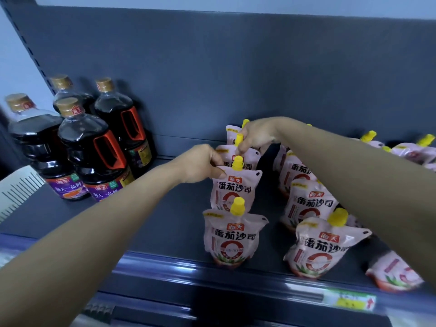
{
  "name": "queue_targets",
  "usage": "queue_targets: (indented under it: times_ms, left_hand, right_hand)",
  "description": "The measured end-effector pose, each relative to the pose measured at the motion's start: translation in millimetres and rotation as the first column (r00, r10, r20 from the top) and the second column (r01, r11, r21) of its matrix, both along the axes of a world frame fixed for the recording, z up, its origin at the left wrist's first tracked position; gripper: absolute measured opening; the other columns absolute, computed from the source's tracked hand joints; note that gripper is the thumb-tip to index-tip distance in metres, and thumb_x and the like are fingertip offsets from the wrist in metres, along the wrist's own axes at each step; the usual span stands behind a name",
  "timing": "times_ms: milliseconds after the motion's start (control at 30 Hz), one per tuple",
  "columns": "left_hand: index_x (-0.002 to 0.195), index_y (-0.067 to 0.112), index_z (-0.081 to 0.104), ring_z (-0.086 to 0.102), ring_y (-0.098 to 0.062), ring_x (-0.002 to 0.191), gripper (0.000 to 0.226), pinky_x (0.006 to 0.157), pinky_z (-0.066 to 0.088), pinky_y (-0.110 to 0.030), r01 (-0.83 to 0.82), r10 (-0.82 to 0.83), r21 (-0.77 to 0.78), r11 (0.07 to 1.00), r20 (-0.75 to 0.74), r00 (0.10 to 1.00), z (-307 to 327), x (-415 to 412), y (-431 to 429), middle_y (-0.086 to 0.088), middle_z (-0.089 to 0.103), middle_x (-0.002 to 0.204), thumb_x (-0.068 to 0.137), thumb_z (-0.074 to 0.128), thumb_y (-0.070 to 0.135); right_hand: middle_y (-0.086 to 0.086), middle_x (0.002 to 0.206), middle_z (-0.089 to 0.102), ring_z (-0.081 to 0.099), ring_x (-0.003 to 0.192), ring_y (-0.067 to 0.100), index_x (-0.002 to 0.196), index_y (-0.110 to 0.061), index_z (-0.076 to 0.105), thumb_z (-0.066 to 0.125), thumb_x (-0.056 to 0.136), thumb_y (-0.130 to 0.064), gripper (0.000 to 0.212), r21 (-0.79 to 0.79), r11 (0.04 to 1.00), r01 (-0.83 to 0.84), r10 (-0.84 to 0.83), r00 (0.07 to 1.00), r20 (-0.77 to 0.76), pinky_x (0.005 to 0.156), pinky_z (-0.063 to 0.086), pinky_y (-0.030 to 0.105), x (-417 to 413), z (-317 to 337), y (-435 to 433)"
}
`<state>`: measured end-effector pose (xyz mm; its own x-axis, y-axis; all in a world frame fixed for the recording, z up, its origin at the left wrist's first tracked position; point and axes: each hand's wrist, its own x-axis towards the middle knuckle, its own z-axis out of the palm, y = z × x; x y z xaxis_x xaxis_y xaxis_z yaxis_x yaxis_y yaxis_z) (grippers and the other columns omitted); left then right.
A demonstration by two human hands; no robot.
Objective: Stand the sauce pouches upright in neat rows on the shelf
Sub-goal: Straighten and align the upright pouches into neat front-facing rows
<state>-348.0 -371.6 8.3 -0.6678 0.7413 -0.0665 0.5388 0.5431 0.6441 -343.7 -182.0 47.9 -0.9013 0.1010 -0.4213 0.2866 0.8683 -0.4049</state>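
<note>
Pale pink tomato sauce pouches with yellow caps stand on the dark shelf (165,223) in rows running front to back. The left row has a front pouch (232,237), a second pouch (233,187), a third pouch (247,159) and a back one. My left hand (200,165) pinches the top left corner of the second pouch. My right hand (256,135) reaches across and pinches the yellow cap of the third pouch. A second row (309,204) stands to the right under my right forearm. More pouches (410,149) lie tilted at the far right.
Several dark soy sauce bottles (94,147) with red handles and gold caps stand at the back left. The shelf's front rail (236,274) carries a yellow-green price label (349,299). One pouch (394,272) leans at the front right. A white slotted part (16,190) sits at the left edge.
</note>
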Motion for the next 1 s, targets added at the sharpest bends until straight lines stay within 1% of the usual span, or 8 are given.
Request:
queue_targets:
  times_ms: [133, 300, 433, 533, 700, 800, 900, 1000]
  left_hand:
    - [0.08, 0.001, 0.07, 0.049, -0.011, 0.067, 0.014, 0.069, 0.041, -0.026, 0.048, -0.048, -0.016, 0.999, 0.005, 0.999, -1, -1, -3, -0.002, 0.059, 0.073, 0.079, 0.071, 0.016]
    - [0.092, 0.013, 0.071, 0.061, -0.019, 0.086, 0.013, 0.087, 0.049, -0.036, 0.127, -0.126, -0.075, 0.989, 0.023, 0.992, 4, -1, -7, -0.005, 0.069, 0.093, 0.084, 0.061, 0.01]
    - [0.091, 0.019, 0.069, 0.058, -0.014, 0.082, 0.031, 0.077, 0.048, -0.029, 0.144, -0.133, -0.108, 0.984, 0.1, 0.986, 9, -4, -12, 0.002, 0.066, 0.087, 0.078, 0.051, -0.003]
    - [0.084, 0.019, 0.067, 0.059, -0.013, 0.08, 0.026, 0.067, 0.046, -0.02, 0.054, -0.049, -0.073, 0.996, 0.078, 0.996, 11, -14, -14, 0.007, 0.064, 0.079, 0.079, 0.055, -0.004]
    - [0.097, 0.018, 0.059, 0.059, -0.02, 0.09, 0.017, 0.081, 0.048, -0.032, -0.112, 0.114, 0.038, 0.993, -0.062, 0.992, 6, -33, -5, -0.002, 0.062, 0.095, 0.082, 0.063, 0.011]
    - [0.11, 0.014, 0.057, 0.056, -0.018, 0.096, 0.035, 0.085, 0.045, -0.03, -0.104, 0.107, 0.058, 0.993, -0.046, 0.993, 5, -37, 10, -0.001, 0.059, 0.105, 0.079, 0.071, 0.024]
    - [0.098, 0.014, 0.063, 0.058, -0.014, 0.089, 0.022, 0.079, 0.044, -0.025, -0.07, 0.072, 0.098, 0.993, -0.018, 0.997, 6, -38, 25, 0.002, 0.063, 0.093, 0.079, 0.071, 0.021]
    - [0.082, 0.013, 0.069, 0.056, -0.007, 0.069, 0.005, 0.065, 0.042, -0.018, -0.035, 0.033, 0.098, 0.995, 0.014, 0.999, 5, -40, 33, 0.008, 0.062, 0.071, 0.08, 0.07, 0.017]
  right_hand:
    - [0.005, 0.087, 0.065, 0.065, 0.08, 0.017, 0.079, -0.01, 0.06, 0.065, 0.088, -0.016, 0.012, -0.101, 0.993, 0.059, -0.053, 0.997, 0.06, 0.053, 0.055, 0.024, 2, 1, 0]
    - [0.008, 0.098, 0.068, 0.065, 0.095, 0.022, 0.087, -0.012, 0.061, 0.063, 0.09, -0.017, 0.007, -0.099, 0.992, 0.075, -0.065, 0.993, 0.1, 0.067, 0.056, 0.029, 1, 2, 1]
    - [0.007, 0.098, 0.067, 0.065, 0.097, 0.022, 0.092, -0.01, 0.061, 0.063, 0.09, -0.018, 0.009, -0.074, 0.995, 0.07, -0.062, 0.993, 0.102, 0.071, 0.056, 0.029, 1, 3, -1]
    - [0.01, 0.109, 0.068, 0.065, 0.104, 0.023, 0.108, -0.007, 0.064, 0.067, 0.087, -0.018, 0.025, -0.006, 1.0, 0.0, 0.001, 0.993, 0.12, 0.084, 0.055, 0.03, 1, 15, 2]
    - [0.011, 0.089, 0.073, 0.069, 0.071, 0.014, 0.085, -0.009, 0.068, 0.067, 0.083, -0.007, 0.003, 0.124, 0.991, 0.047, -0.043, 0.998, -0.036, 0.064, 0.056, 0.022, -5, 51, 25]
    - [0.007, 0.072, 0.066, 0.065, 0.063, 0.02, 0.099, -0.002, 0.066, 0.072, 0.082, -0.017, 0.024, 0.237, 0.963, 0.13, -0.09, 0.981, -0.173, 0.061, 0.056, 0.028, -13, 44, 32]
    - [0.013, 0.09, 0.061, 0.068, 0.089, 0.031, 0.117, 0.005, 0.06, 0.072, 0.083, -0.02, 0.043, 0.14, 0.982, 0.129, -0.116, 0.989, -0.097, 0.084, 0.058, 0.042, -19, 25, 29]
    - [0.011, 0.096, 0.048, 0.06, 0.087, 0.029, 0.106, 0.006, 0.061, 0.069, 0.086, -0.019, 0.033, 0.026, 0.992, 0.122, -0.119, 0.988, -0.096, 0.076, 0.059, 0.036, -26, 12, 27]
